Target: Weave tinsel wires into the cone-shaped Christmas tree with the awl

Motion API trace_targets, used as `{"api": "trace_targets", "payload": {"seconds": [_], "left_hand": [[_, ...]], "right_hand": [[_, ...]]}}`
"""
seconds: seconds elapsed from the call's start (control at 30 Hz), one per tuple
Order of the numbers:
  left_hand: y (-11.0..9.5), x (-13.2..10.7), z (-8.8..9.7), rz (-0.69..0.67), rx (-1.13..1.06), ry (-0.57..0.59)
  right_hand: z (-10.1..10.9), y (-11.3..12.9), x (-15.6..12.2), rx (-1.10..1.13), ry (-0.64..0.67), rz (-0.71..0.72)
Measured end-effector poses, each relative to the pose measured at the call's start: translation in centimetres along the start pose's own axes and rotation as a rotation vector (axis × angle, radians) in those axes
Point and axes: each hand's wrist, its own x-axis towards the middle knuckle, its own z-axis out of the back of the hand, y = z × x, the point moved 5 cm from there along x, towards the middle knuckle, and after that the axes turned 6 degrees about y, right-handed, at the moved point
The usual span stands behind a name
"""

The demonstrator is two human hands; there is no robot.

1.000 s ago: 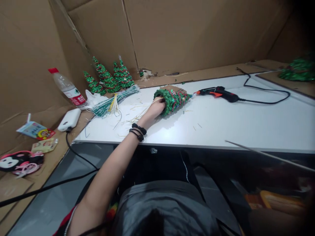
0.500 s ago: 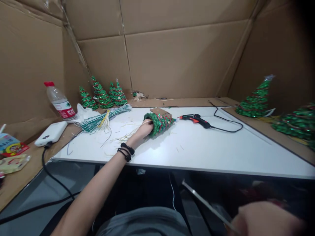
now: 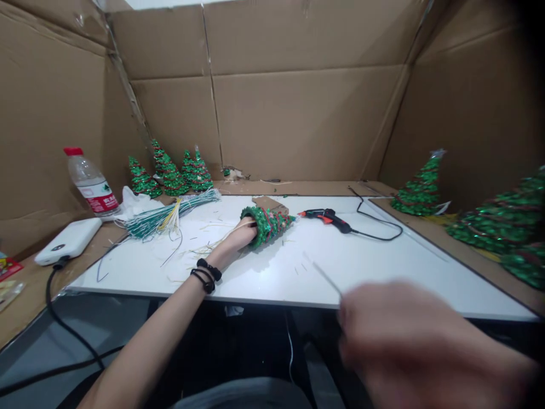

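Note:
A small green Christmas tree [image 3: 269, 226] with red garland lies on its side on the white tabletop, tip pointing right. My left hand [image 3: 246, 233] grips it at the hollow base, with the fingers reaching inside and mostly hidden. Blurred by motion, my right hand [image 3: 395, 329] is over the front edge of the table, closed around a thin pale stick [image 3: 327, 277] that points up and left. Just right of the tree's tip lies a black and orange glue gun [image 3: 327, 219]. Behind the tree is a piece of cardboard [image 3: 269, 204].
A bundle of green and white wires [image 3: 155, 218] lies left, near a bottle [image 3: 94, 187] and a white power bank [image 3: 68, 241]. More Christmas trees [image 3: 172, 170] stand at the back left, others [image 3: 419, 187] at the right. Cardboard walls [image 3: 298, 113] surround the table [image 3: 383, 272].
My right hand has risen from below the table edge, up and to the left, carrying the pale stick. My left hand stays at the tree. The camera view has tilted slightly up.

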Motion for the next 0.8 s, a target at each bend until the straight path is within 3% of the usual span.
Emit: {"api": "trace_targets", "payload": {"seconds": [0.03,0.1,0.13,0.23,0.3,0.4,0.53,0.8], "left_hand": [[-0.1,-0.1,-0.1,-0.007,0.013,0.024],[-0.1,-0.1,-0.2,-0.019,0.030,0.051],[0.0,-0.1,-0.1,-0.021,0.032,0.059],[0.6,0.2,0.1,-0.002,0.015,0.081],[0.9,0.3,0.4,0.008,-0.015,0.088],[1.0,0.3,0.5,0.024,-0.060,0.107],[1.1,-0.3,0.4,0.075,-0.230,0.130],[0.8,-0.9,0.4,0.118,-0.288,0.093]], "right_hand": [[0.0,-0.5,1.7,0.060,-0.031,0.002],[0.7,-2.0,3.8,0.211,-0.358,-0.004],[0.2,-3.1,4.6,0.276,-0.376,-0.051],[-1.8,-6.7,5.2,0.267,-0.304,-0.346],[-2.5,-8.3,5.1,0.258,-0.307,-0.431],[-3.9,-9.7,5.3,0.285,-0.176,-0.524],[-5.4,-10.1,5.7,0.378,-0.020,-0.562],[-6.3,-10.8,5.5,0.276,0.037,-0.575]]}}
